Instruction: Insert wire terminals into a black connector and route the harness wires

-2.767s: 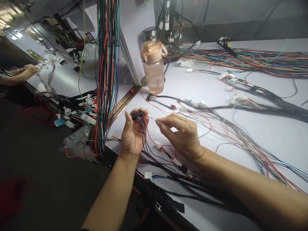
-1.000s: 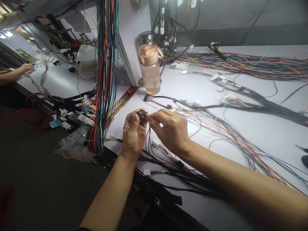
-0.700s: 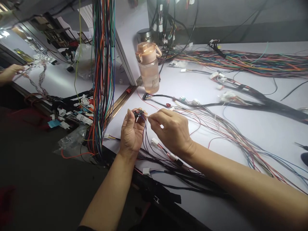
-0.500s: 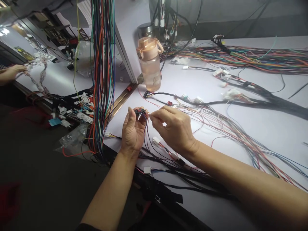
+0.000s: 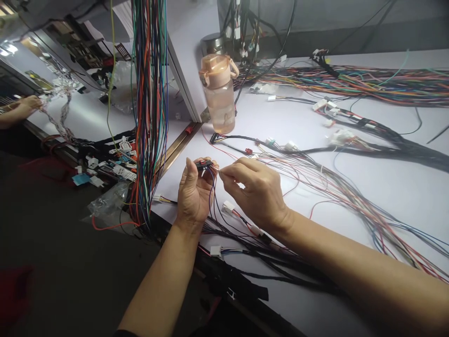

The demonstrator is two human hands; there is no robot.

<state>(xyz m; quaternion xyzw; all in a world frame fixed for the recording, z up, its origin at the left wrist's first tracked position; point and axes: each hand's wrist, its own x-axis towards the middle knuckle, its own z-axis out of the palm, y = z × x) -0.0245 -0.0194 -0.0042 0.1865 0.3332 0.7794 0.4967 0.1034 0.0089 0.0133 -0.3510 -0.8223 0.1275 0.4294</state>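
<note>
Pinching the black connector (image 5: 204, 164) in our left hand (image 5: 194, 192), we press a wire end at its back with our right hand (image 5: 253, 189) fingertips closed, several leads already seated and loose wires (image 5: 336, 192) beyond our right hand seemingly left.

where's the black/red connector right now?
In the head view, centre frame: the black and red connector is pinched at the left hand's fingertips above the white table, with the right hand just right of it.
</note>
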